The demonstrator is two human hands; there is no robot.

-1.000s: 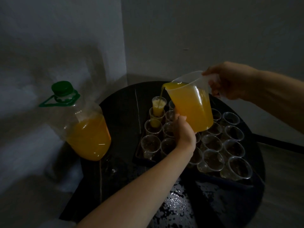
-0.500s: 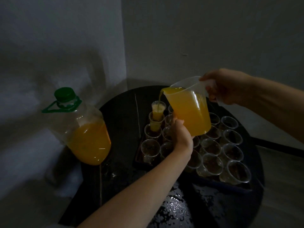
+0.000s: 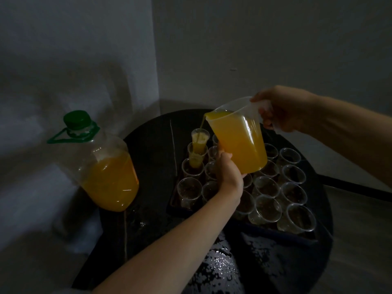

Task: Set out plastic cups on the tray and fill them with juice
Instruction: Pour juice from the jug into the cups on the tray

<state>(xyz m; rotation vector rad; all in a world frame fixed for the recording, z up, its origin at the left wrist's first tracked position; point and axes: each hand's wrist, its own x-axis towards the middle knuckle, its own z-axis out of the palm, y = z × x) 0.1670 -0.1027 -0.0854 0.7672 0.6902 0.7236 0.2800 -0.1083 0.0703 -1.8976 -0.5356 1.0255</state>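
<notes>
The right hand (image 3: pixel 284 109) is closed round the handle of a clear plastic jug (image 3: pixel 239 143) and holds it tipped toward the left, with the spout low. The left hand (image 3: pixel 228 172) reaches up from below and cups the jug's lower corner, thumb against its side and fingers curled under the base. The two hands are apart, one at the top and one at the bottom of the jug, and both grip it. The jug is mostly full of orange juice (image 3: pixel 244 149), and a thin stream runs from the spout into the far cup (image 3: pixel 200 135) at the back left corner of the tray (image 3: pixel 275 235); that cup is nearly full. The second cup (image 3: pixel 197 155), just in front of it, holds juice in its lower part. The empty cups (image 3: pixel 300 217) stand upright in close rows over the rest of the dark tray, rims nearly touching; some are hidden behind the left arm and the jug. The tray lies on a round black table (image 3: pixel 152 149) whose near part glistens with bright specks. At the table's left edge stands a big clear bottle (image 3: pixel 106 172) with a green cap (image 3: pixel 76 119), about half full of juice, well apart from the tray. Grey walls (image 3: pixel 254 49) meet in a corner behind the table
</notes>
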